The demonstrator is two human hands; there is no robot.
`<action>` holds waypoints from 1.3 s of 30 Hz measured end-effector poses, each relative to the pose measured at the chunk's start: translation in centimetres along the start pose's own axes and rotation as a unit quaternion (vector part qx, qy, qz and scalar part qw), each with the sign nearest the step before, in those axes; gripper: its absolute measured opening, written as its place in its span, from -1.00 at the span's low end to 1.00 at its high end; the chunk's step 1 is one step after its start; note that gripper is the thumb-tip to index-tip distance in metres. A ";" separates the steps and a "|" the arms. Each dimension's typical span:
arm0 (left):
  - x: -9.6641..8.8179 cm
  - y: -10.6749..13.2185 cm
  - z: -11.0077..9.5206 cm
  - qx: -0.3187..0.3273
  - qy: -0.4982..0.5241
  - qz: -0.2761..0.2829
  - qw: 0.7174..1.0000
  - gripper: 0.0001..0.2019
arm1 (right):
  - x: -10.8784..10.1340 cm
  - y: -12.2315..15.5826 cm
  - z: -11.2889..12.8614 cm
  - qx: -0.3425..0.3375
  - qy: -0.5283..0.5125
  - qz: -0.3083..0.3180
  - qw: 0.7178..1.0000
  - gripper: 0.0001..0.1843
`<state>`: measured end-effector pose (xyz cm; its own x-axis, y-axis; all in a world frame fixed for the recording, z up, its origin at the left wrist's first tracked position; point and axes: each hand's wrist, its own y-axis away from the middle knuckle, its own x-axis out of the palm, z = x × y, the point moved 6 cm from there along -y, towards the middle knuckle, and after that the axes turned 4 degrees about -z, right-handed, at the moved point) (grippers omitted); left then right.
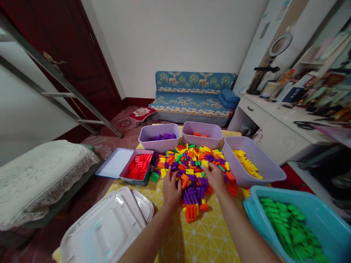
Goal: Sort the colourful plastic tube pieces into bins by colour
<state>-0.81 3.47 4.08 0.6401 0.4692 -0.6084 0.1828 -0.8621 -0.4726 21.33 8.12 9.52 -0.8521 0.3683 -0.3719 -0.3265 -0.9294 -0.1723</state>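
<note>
A loose pile of small plastic tube-shaped pieces [192,193] in purple, orange, yellow, green and red covers the table's middle. My right hand [215,177] is at the pile's right side, fingers closed around yellow plastic pieces [205,163]; how many it grips is unclear. On the left side of the pile rests my left hand [172,189], fingers spread and apart, touching or just over purple and orange pieces. Whether anything lies under its palm is hidden. Below the hands, orange pieces [191,212] sit side by side at the pile's near end.
Around the pile stand a lilac bin [159,147] of purple pieces, another lilac bin [203,140] with orange ones, a third [236,171] with yellow, a turquoise bin [255,204] of green, and a hinged tin [115,162] of red. White lids [101,226] lie front left.
</note>
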 end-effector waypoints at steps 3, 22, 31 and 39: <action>0.0 0.0 0.0 -0.002 0.006 0.005 1.000 -0.61 | -4.6 -2.9 -1.7 0.118 -0.227 -0.135 0.957 -0.61; 0.1 0.0 0.0 0.003 -0.014 0.007 1.000 -0.62 | 0.0 2.5 -2.0 0.063 -0.104 -0.033 0.992 -0.67; -0.1 -0.1 -0.1 -0.004 0.005 0.004 1.000 -0.62 | -2.5 5.4 -6.3 -0.107 0.133 -0.109 0.979 -0.67; -0.1 0.0 -0.1 0.003 -0.006 0.000 1.000 -0.62 | -1.3 7.0 -7.1 -0.146 0.191 -0.011 0.971 -0.67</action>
<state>-0.81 3.44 4.15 0.6311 0.4720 -0.6155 0.1786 -0.8606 -0.4768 23.08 1.29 2.31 -0.6146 0.4215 -0.6668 -0.1649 -0.8952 -0.4139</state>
